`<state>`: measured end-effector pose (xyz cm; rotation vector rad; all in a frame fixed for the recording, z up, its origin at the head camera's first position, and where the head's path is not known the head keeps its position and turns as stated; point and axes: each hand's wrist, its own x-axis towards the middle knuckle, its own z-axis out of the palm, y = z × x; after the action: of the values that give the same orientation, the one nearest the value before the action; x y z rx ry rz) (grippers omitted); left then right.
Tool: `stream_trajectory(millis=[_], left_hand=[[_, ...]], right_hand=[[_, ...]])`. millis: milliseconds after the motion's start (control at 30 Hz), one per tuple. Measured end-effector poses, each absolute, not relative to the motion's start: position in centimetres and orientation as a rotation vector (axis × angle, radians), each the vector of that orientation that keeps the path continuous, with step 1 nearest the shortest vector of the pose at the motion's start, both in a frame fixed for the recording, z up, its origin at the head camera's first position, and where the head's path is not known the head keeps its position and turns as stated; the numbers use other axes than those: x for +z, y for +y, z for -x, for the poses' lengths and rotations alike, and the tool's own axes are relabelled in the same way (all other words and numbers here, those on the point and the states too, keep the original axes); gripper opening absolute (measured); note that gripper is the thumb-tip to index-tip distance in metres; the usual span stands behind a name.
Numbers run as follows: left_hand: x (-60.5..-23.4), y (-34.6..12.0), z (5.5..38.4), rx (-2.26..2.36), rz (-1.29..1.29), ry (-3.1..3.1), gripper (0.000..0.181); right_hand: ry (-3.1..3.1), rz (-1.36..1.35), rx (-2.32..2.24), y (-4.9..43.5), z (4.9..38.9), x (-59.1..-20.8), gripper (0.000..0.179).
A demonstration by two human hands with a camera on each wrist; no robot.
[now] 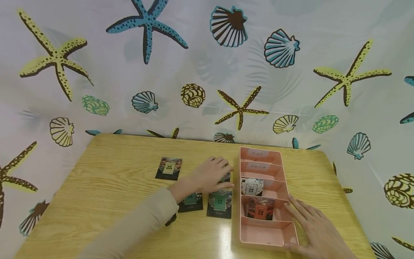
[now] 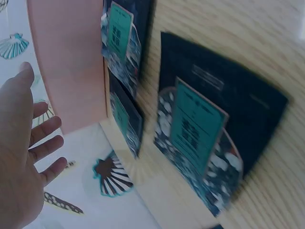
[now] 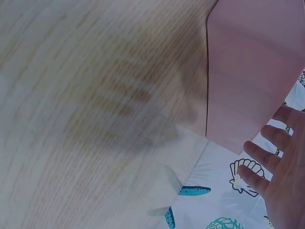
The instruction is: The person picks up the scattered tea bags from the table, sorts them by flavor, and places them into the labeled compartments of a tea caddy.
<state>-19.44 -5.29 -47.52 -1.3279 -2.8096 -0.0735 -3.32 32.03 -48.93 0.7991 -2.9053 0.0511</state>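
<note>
Wood-grain table (image 1: 123, 162) | pink divided box (image 1: 262, 232) right; green-labelled sachets (image 1: 220, 204) just left, likely for easy reach | left hand (image 1: 207, 176) over sachets, released | right hand (image 1: 315, 226) against box's right side, ungripping, perhaps steadying

Left hand (image 1: 210, 175) and right hand (image 1: 314, 227) both have loosely extended fingers.

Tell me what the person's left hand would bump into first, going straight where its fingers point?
Probably the near long wall of the pink, rectangular, five-compartment box, just beyond the left hand's fingertips. The hand's height is hard to judge, so it might pass over the rim instead.
</note>
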Motion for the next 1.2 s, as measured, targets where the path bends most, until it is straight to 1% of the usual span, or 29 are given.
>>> stream_trajectory(millis=[267,533,733,1200], left_hand=[[-49.0,-7.5,21.1,-0.067,1.235,-2.964,0.063],[-50.6,-7.7,22.0,-0.026,1.183,-3.011,0.07],[-51.7,-7.6,22.3,0.005,1.167,-3.044,0.076],[-53.1,-7.3,22.6,0.014,1.176,-3.005,0.073]], right_hand=[[-2.924,-0.784,0.051,31.8,3.3,-48.8,0.11],[-2.925,-0.789,0.045,31.8,3.4,-48.8,0.108],[-2.911,-0.8,0.037,32.0,3.4,-48.9,0.11],[-2.92,-0.791,0.053,32.1,3.4,-49.1,0.11]])
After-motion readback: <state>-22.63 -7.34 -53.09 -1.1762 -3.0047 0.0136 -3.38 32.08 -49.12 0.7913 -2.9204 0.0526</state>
